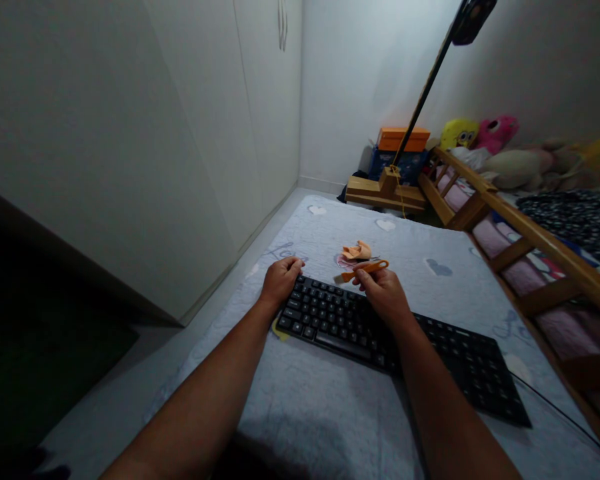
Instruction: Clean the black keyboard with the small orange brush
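A black keyboard [340, 341] lies across the pale blue patterned cloth [325, 413]. My left hand [281, 279] is closed on the keyboard's upper left corner, thumb and fingers together. Between the thumb and fingers of my right hand [383, 293] is an orange-handled brush [379, 266], its pale bristles pointing left, just above the keyboard's far edge. My right forearm hides part of the keys. Beyond the brush, a crumpled orange cloth [357, 251] rests on the patterned cloth, with a small pink item partly visible beside it.
The keyboard's cable [555, 400] runs off to the lower right. A wooden bed rail [545, 247] borders the right side, with plush toys behind it. White cabinet doors [195, 133] stand left. At the back are a wooden stand [370, 192] with a black pole and an orange box [403, 139].
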The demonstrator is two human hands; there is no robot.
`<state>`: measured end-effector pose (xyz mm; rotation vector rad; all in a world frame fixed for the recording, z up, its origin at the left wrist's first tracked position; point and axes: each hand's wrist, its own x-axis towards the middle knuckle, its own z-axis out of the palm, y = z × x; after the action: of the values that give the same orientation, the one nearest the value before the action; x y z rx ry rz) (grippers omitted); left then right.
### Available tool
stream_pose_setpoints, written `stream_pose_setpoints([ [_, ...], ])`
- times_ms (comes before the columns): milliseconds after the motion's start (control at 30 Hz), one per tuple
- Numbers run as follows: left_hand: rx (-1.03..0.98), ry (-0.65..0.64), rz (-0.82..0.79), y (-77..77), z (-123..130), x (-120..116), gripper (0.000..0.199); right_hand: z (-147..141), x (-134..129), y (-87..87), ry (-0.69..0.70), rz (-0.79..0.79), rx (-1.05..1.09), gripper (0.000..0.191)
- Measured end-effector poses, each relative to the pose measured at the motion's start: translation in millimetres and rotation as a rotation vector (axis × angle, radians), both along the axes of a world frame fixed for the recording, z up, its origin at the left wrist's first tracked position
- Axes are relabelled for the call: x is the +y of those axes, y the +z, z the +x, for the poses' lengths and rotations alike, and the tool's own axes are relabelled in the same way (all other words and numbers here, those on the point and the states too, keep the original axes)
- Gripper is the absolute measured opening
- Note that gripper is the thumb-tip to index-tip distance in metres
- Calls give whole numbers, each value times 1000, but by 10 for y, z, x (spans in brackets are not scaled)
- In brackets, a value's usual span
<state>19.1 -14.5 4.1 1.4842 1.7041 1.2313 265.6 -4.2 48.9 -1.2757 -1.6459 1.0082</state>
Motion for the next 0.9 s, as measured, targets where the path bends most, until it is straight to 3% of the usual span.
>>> stream_pose_setpoints([
  [133, 7, -8, 20, -27, -15, 13, 33, 5, -35, 65, 29, -105, 107, 39],
  [300, 13, -6, 4, -39, -22, 20, 34, -19, -148, 205, 388, -363, 98, 32],
  [433, -5, -6, 1, -49, -19, 22, 34, -54, -172, 195, 508, -373, 40, 31],
  [533, -10, -5, 7, -54, -19, 24, 33, -71, -130, 131, 432, -257, -27, 29],
  [733, 15, -1, -1, -17, -10, 12, 34, -70, -61, 68, 45, -66, 24, 37],
  [800, 12, -4, 2, -4, -6, 7, 34, -67, -70, 85, 15, -79, 85, 41],
  [900, 13, -8, 9, 0, -5, 5, 33, -66, -110, 129, 121, -192, 134, 38],
])
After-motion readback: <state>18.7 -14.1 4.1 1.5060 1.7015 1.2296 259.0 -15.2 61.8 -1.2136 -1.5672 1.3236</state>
